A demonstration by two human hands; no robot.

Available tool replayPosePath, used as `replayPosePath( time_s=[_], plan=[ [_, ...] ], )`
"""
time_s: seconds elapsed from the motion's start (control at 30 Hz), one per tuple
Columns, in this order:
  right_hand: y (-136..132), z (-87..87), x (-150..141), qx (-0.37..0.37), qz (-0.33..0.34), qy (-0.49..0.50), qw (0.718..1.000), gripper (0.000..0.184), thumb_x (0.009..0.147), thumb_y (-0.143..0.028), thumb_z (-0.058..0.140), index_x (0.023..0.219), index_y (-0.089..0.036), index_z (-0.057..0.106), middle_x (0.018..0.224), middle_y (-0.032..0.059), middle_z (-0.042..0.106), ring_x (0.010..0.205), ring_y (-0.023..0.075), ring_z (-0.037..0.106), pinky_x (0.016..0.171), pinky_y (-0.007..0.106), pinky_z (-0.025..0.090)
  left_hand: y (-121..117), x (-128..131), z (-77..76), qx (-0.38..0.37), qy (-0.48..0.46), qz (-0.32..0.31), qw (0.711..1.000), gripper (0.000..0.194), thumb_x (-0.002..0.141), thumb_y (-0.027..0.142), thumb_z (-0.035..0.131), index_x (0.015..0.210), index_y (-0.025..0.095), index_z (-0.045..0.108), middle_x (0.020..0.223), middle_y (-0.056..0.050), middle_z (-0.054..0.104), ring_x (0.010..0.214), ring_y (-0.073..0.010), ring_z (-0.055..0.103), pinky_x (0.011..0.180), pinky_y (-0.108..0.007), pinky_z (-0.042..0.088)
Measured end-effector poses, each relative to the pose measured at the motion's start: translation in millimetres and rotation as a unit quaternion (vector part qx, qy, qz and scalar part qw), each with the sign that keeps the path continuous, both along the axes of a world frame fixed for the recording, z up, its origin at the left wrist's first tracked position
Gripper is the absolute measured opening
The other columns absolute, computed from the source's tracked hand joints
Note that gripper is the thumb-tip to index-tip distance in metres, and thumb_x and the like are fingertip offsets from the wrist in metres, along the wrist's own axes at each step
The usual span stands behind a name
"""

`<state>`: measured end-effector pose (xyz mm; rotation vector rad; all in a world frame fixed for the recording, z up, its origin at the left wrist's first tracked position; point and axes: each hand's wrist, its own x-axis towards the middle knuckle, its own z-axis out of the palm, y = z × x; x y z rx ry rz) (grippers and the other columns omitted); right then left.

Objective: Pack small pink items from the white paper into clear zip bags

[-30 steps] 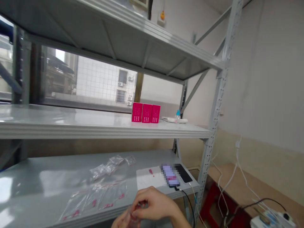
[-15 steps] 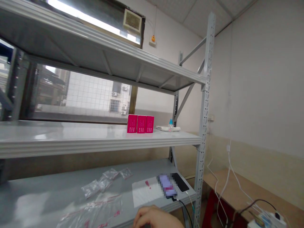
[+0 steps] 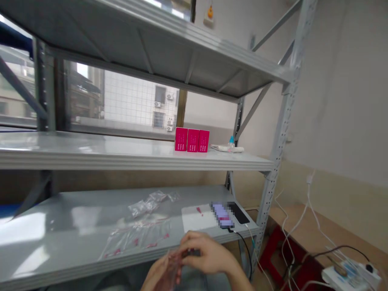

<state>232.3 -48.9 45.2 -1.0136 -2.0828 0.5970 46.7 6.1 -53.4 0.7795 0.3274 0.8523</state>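
Observation:
My left hand (image 3: 160,271) is low in the view, in front of the lower shelf, with its fingers closed on a clear plastic bag (image 3: 172,268). Coming in from the right, my right hand (image 3: 207,252) curls its fingers around the upper end of this bag. Something small and dark shows under the right fingers, too unclear to name. Beyond the hands, larger clear bags (image 3: 142,234) with small pink-red pieces lie on the lower shelf (image 3: 81,226). Several small crumpled clear bags (image 3: 148,204) lie behind them.
A white sheet (image 3: 194,218) with small red pieces lies beside a phone (image 3: 223,214) and a dark device (image 3: 238,212), cables attached. Three pink boxes (image 3: 193,140), a blue-capped bottle (image 3: 231,142) and a white cloth (image 3: 222,148) occupy the middle shelf. A metal post (image 3: 283,117) rises at right.
The view has tilted down and shifted left. My left hand and the clear plastic bag have come into view, and my right hand now shows more fully, at the bag.

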Motion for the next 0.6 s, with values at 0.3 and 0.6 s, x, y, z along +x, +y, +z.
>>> replayPosePath(
  time_s=[0.3, 0.6],
  plan=[
    [90.9, -55.8, 81.3, 0.033, -0.357, -0.033, 0.933, 0.029, 0.092, -0.021, 0.046, 0.107, -0.014, 0.07, 0.1, 0.0097, 0.073, 0.088, 0.0196, 0.065, 0.079, 0.028, 0.048, 16.4, -11.6, 32.0, -0.095, -0.133, 0.027, 0.986, 0.038, 0.093, 0.042, 0.064, 0.111, 0.01, 0.071, 0.098, -0.011, 0.072, 0.08, -0.0172, 0.067, 0.067, -0.028, 0.055],
    [140.7, -93.7, 92.8, 0.018, -0.43, -0.153, 0.89, 0.025, 0.091, -0.013, 0.051, 0.102, -0.01, 0.073, 0.1, 0.0148, 0.073, 0.099, 0.0238, 0.063, 0.09, 0.029, 0.04, 39.2, 1.2, 50.6, -0.108, -0.173, 0.056, 0.978, 0.049, 0.101, 0.05, 0.046, 0.114, 0.008, 0.066, 0.094, -0.012, 0.072, 0.076, -0.0177, 0.069, 0.061, -0.027, 0.053]
  ],
)
